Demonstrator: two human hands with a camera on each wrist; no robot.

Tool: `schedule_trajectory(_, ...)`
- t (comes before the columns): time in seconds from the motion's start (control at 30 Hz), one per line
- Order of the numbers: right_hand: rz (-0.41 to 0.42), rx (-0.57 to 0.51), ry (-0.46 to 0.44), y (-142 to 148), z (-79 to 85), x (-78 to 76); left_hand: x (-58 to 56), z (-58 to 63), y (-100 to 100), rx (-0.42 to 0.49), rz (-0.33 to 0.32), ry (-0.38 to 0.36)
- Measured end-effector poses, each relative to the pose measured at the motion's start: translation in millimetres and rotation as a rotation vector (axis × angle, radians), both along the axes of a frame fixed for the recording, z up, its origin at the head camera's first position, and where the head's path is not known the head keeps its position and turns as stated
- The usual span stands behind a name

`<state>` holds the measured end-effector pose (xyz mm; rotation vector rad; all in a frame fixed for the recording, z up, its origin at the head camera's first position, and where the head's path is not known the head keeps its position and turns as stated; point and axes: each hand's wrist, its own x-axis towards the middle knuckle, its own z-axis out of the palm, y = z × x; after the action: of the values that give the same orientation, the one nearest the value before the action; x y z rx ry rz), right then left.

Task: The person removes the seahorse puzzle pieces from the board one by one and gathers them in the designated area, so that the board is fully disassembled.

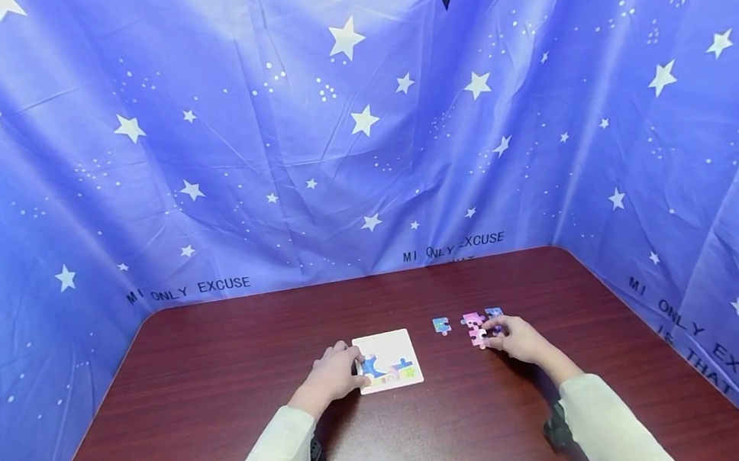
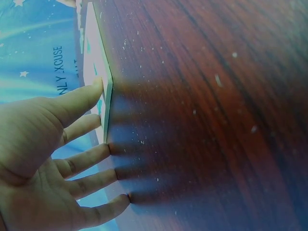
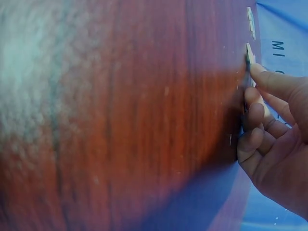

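A square puzzle board [image 1: 390, 342] with a pale frame lies on the table, several blue, pink and yellow-green pieces set in its lower part. My left hand [image 1: 334, 373] rests at its left edge, thumb [image 2: 89, 98] on the board and other fingers spread, fingertips down at the table. To the right of the board, my right hand [image 1: 521, 339] pinches the side of a pink puzzle piece [image 1: 477, 337] with thumb and index finger. In the right wrist view its other fingers [image 3: 254, 115] curl low at the tabletop.
Around the right hand lie more loose pieces: a blue-green piece [image 1: 441, 325], a pink piece [image 1: 471, 319] and a blue piece [image 1: 493, 313], partly behind the fingers. The dark red wooden table [image 1: 224, 402] meets a blue star-patterned curtain [image 1: 305, 154] at its back and sides.
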<state>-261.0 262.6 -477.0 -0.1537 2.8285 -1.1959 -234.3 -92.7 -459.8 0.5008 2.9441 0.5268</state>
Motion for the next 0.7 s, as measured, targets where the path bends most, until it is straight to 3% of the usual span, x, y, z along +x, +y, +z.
schedule_trajectory(0.3,0.025,0.024,0.018,0.0,1.5,1.3,-0.4,-0.5,0.0,0.002,-0.005,0.007)
schedule_trajectory(0.7,0.039,0.135,0.068,-1.0,1.6,-2.3,0.0,-0.8,-0.3,0.005,-0.007,0.001)
